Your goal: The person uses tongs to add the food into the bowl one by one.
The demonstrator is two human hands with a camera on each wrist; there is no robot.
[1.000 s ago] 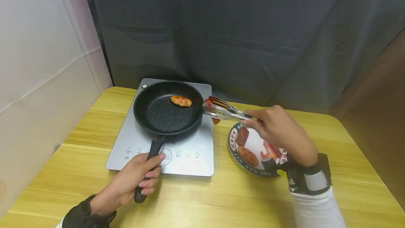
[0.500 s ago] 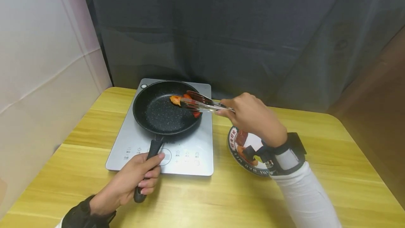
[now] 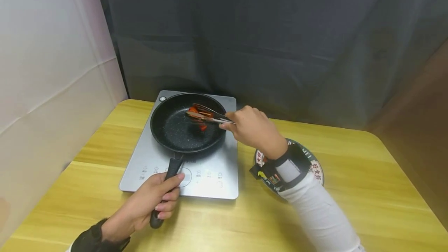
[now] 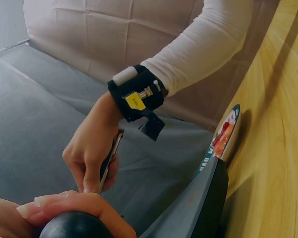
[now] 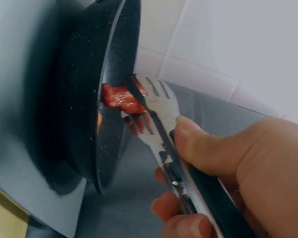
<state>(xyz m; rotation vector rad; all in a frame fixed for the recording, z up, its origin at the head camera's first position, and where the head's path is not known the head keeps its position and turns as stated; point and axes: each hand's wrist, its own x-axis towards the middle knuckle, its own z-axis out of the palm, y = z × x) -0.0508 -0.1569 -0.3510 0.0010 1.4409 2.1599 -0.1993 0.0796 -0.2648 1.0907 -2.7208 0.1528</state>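
Note:
My left hand [image 3: 154, 199] grips the black handle [image 3: 174, 165] of a frying pan [image 3: 175, 135]. The speckled dark pan sits on a flat induction cooktop [image 3: 218, 190]. My right hand [image 3: 257, 131] holds metal tongs [image 5: 161, 111] with fork-like ends, reaching over the pan from its right side. Between those ends is a glossy red piece of food [image 5: 120, 99], inside the pan's rim in the right wrist view. A sliver of an orange piece [image 5: 99, 120] shows lower at the rim. From the head camera, the tongs largely cover both pieces.
A patterned round plate [image 3: 317, 174] stands right of the cooktop, partly hidden under my right wrist; food on it shows in the left wrist view. A dark curtain [image 3: 262, 49] hangs behind the wooden table [image 3: 367, 189], and a pale panel [image 3: 56, 49] rises on the left.
My right hand has moved left with the tongs, carrying the red piece from beside the pan to over its inside. My left hand keeps its grip on the handle. The head view has shifted slightly.

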